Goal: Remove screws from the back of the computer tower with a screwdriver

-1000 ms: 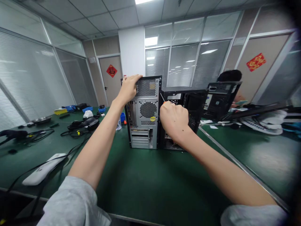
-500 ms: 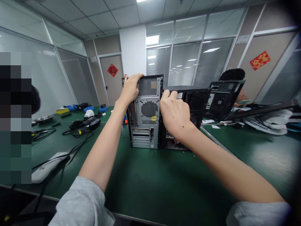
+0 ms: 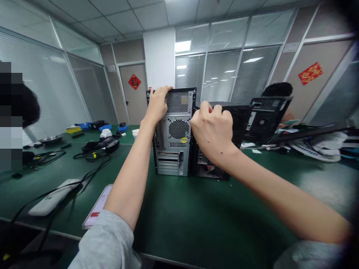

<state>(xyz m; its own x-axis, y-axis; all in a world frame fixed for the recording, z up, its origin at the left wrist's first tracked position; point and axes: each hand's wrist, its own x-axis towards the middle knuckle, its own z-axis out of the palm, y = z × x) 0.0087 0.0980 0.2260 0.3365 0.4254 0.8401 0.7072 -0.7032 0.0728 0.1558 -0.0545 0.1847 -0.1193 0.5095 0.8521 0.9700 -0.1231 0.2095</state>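
A computer tower (image 3: 174, 144) stands upright on the green table (image 3: 168, 224), its grey back with fan grille and slots facing me. My left hand (image 3: 158, 102) rests over its top left corner, fingers curled on the top edge. Beside the tower's upper right edge, my right hand (image 3: 213, 127) is closed in a fist; its fingertips and whatever they pinch are hidden. Behind that hand is an open black computer case (image 3: 238, 125) with parts visible low inside.
Left on the table lie a white power strip (image 3: 53, 198) with black cables, a phone (image 3: 98, 207) by my left forearm and a black device (image 3: 105, 145). Another black tower (image 3: 265, 119) stands at the right, a person behind it. A monitor stand (image 3: 311, 147) lies far right.
My right hand has shifted slightly right and up, its knuckles higher. The phone beside my left forearm now shows. My left hand stays on the tower's top.
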